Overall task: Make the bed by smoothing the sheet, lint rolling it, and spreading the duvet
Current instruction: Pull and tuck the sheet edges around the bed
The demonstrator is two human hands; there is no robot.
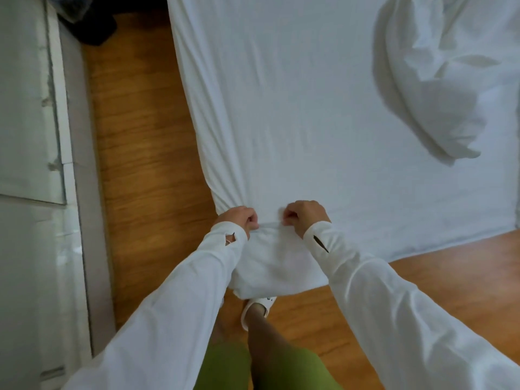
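A white sheet covers the bed, with faint creases fanning out from its near left corner. My left hand grips the sheet's edge at that corner, fingers curled round a fold. My right hand pinches the same edge a short way to the right. Between the two hands the fabric is drawn into a taut ridge, and the sheet's corner hangs down below my wrists. A bunched white duvet lies heaped on the bed's far right side. No lint roller is in view.
Wooden floor runs along the bed's left side and in front of it. A white cabinet or wall panel stands at the left. Dark items lie on the floor at the top left. My foot wears a white slipper below the corner.
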